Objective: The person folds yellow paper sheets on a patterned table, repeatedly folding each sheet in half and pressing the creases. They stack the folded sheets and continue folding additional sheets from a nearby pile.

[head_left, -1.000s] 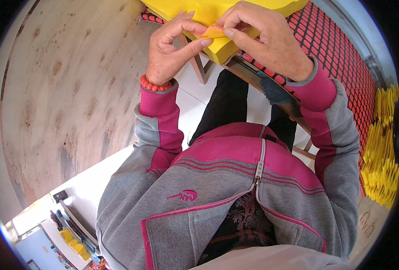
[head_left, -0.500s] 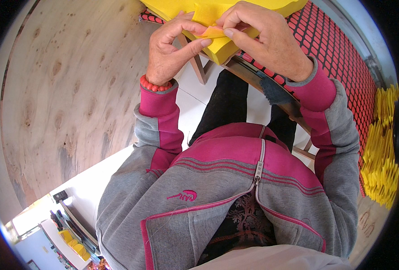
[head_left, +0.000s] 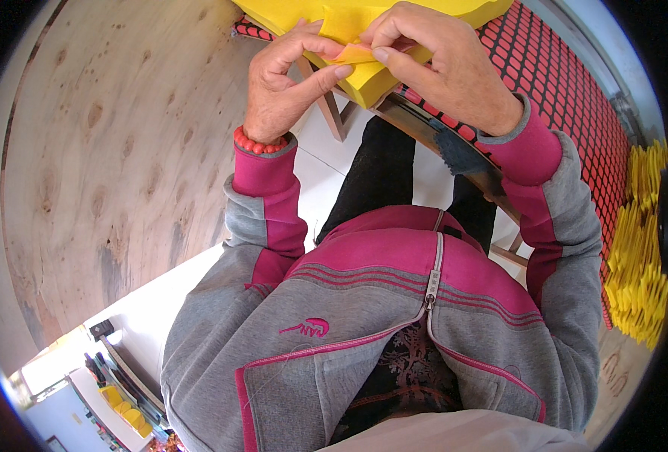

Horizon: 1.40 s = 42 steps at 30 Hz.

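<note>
The left hand [head_left: 281, 81] pinches, thumb [head_left: 323, 80] toward two o'clock; the right hand [head_left: 454, 75] pinches, fingers [head_left: 398, 22] curled, thumb [head_left: 408, 66] toward ten. The left forearm [head_left: 274, 188] points to twelve, the right forearm [head_left: 531, 158] to eleven.

The far edge of the view cuts off the yellow material [head_left: 341, 24]. Some fingertips of the left hand [head_left: 283, 84] are hidden at its fold; some of the right hand [head_left: 454, 75] curl out of sight. On the right, the dark rim crops the yellow stack [head_left: 637, 248]. Near left, the small yellow objects [head_left: 125, 410] are too small to identify.
</note>
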Motion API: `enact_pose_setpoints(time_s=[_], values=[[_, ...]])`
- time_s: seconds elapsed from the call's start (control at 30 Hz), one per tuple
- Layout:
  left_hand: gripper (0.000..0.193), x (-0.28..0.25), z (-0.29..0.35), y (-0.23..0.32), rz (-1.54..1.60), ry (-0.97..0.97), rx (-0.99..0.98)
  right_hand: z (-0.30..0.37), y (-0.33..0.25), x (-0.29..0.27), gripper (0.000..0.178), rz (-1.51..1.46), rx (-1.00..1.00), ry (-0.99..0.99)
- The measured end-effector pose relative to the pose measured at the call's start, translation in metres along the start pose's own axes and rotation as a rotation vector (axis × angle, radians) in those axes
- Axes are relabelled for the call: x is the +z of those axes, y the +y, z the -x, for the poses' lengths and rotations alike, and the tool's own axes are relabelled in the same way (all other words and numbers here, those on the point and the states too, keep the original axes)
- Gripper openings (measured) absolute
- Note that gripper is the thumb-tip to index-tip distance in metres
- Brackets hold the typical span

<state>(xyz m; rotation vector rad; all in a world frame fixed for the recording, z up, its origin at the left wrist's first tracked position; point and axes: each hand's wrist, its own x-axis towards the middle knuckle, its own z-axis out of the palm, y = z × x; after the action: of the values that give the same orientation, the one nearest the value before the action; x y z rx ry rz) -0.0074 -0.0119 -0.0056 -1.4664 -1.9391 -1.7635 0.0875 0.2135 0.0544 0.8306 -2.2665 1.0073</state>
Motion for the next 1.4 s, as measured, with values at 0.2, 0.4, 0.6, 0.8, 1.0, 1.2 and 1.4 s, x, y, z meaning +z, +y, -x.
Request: enact_pose_setpoints(time_s=[0.2,0.4,0.6,0.8,1.0,1.2,1.4], values=[[0.017,-0.0006,-0.0002,0.0003,-0.003,-0.014,-0.005,0.0006,-0.0009,-0.0015,0.006,0.0,0.035,-0.022],[0.017,0.0005,-0.0002,0.0014,-0.01,-0.007,0.0,0.0003,-0.0015,-0.0016,0.006,0.004,0.021,-0.016],[0.017,0.0013,-0.0001,0.0014,-0.006,0.0,-0.004,0.0005,-0.0016,-0.0023,0.006,0.01,0.016,-0.026],[0.018,0.001,-0.0004,0.0017,0.007,-0.001,-0.004,0.0004,-0.0005,-0.0015,0.005,0.011,-0.005,-0.018],[0.017,0.0022,-0.0003,0.0037,0.022,0.003,-0.012,0.0007,0.001,-0.0015,0.005,0.015,-0.017,-0.016],[0.017,0.0021,-0.0006,0.0036,0.025,0.004,-0.022,0.0015,-0.0002,-0.0009,0.006,-0.015,0.012,-0.007],[0.018,0.0033,-0.0003,0.0048,0.047,0.012,-0.033,0.0018,0.0003,-0.001,0.006,0.003,-0.005,-0.005]])
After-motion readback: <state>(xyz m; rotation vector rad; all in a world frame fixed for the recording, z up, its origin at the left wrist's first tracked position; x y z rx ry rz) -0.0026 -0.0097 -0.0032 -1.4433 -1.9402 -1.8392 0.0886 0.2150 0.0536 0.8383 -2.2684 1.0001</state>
